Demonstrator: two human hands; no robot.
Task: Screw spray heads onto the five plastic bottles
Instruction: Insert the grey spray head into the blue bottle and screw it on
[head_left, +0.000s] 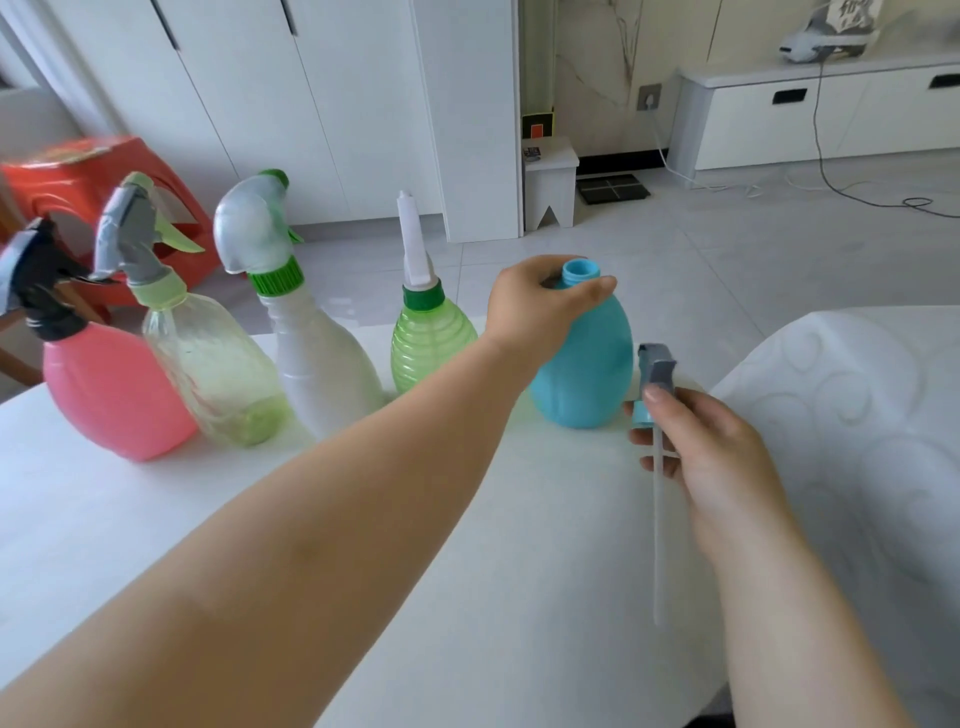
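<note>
From the head camera, the left hand is wrapped over the shoulder of the blue bottle, thumb and fingers closed around it just below the bare threaded neck, likely pinning it upright on the white table so it won't spin when the cap turns. Just right of that bottle, the right hand is closed on the last spray head, nozzle up, blue collar under the thumb, its long dip tube trailing down toward the wrist, so the tube can probably drop in first. Off to the left of the left hand, four bottles already wear their heads: the small green bottle nearest, then the white bottle, the clear bottle with a greenish puddle at the bottom, and the pink bottle farthest out. What the blue, white, pink and green ones hold, I can't tell.
</note>
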